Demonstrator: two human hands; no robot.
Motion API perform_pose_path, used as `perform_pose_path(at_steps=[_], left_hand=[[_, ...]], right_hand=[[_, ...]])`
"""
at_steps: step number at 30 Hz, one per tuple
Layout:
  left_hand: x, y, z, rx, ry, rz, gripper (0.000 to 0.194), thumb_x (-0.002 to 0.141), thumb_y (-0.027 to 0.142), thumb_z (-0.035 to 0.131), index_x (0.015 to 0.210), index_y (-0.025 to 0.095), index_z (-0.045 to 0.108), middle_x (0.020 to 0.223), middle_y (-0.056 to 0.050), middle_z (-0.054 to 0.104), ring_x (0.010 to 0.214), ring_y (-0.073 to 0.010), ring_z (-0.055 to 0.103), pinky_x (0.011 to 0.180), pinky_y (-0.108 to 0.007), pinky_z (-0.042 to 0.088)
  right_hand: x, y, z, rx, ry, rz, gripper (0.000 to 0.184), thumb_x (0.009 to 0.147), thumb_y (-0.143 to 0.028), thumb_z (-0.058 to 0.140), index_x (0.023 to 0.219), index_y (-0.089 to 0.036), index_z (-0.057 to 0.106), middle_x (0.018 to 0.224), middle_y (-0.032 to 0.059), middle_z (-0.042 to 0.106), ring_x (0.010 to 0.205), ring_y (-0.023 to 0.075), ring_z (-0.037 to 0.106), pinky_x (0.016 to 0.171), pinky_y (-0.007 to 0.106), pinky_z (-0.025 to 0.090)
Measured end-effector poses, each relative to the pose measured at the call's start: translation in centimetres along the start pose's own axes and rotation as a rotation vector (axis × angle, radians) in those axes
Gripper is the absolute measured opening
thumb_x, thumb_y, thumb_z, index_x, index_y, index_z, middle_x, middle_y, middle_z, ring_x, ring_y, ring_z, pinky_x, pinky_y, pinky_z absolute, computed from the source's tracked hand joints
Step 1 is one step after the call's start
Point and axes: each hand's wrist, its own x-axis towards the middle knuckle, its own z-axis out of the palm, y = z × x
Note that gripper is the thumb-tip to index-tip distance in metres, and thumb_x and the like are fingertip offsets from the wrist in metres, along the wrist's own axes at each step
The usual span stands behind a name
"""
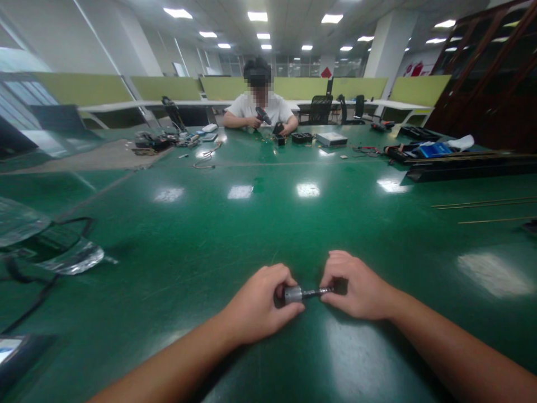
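Note:
A short silver metal cylinder (pixel 293 295) with a thin dark rod (pixel 312 293) running out of its right side is held low over the green tabletop. My left hand (pixel 265 302) curls round the cylinder, thumb in front and fingers behind; its left end is partly hidden in the palm. At the rod's right end, my right hand (pixel 356 285) pinches the tip between thumb and fingers. The cylinder and rod lie roughly level, in line between both hands. Their exact kind cannot be made out.
Across the green table (pixel 235 229) sits a person (pixel 277 109) holding a power drill (pixel 263 116). Clear plastic packaging (pixel 75 254) with a black cable lies at left. Thin brass-coloured rods (pixel 482 204) and a long black channel (pixel 465 168) are at right. A grey-white box (pixel 331 139) stands farther back.

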Motion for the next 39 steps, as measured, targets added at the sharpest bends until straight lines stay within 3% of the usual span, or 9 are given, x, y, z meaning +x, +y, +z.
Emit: perform_pose_path(at_steps=[20,25,33,39], left_hand=[[0.0,-0.1,0.1,-0.001,0.006,0.002,0.02,0.077,0.028,0.074,0.087,0.019,0.06,0.078,0.0,0.061,0.073,-0.0174,0.056,0.069,-0.029,0.039],[0.0,-0.1,0.1,-0.006,0.007,0.012,0.018,0.077,0.027,0.074,0.086,0.019,0.06,0.079,0.001,0.061,0.073,-0.0171,0.057,0.069,-0.029,0.04],[0.1,-0.3,0.1,-0.008,0.005,0.018,0.019,0.077,0.028,0.074,0.086,0.019,0.06,0.08,0.0,0.062,0.074,-0.0174,0.057,0.069,-0.028,0.04],[0.1,-0.3,0.2,0.006,0.01,0.021,0.018,0.077,0.028,0.073,0.086,0.019,0.06,0.077,0.001,0.061,0.072,-0.017,0.056,0.068,-0.028,0.039]], right_hand=[[-0.3,1.0,-0.7,0.0,-0.068,0.004,0.008,0.072,-0.019,0.072,0.072,-0.02,0.064,0.07,-0.0025,0.065,0.071,0.0159,0.061,0.102,0.047,0.037],[-0.3,1.0,-0.8,-0.012,-0.078,0.0,0.009,0.071,-0.019,0.072,0.072,-0.02,0.063,0.07,-0.0028,0.065,0.071,0.0159,0.06,0.099,0.045,0.039],[-0.2,1.4,-2.1,-0.08,-0.051,0.042,0.01,0.071,-0.019,0.072,0.068,-0.019,0.063,0.067,-0.0011,0.063,0.069,0.0164,0.057,0.081,0.035,0.043],[-0.2,0.7,-1.1,-0.047,-0.093,0.063,0.01,0.073,-0.022,0.075,0.074,-0.02,0.065,0.072,-0.0038,0.066,0.073,0.0146,0.063,0.107,0.05,0.028]])
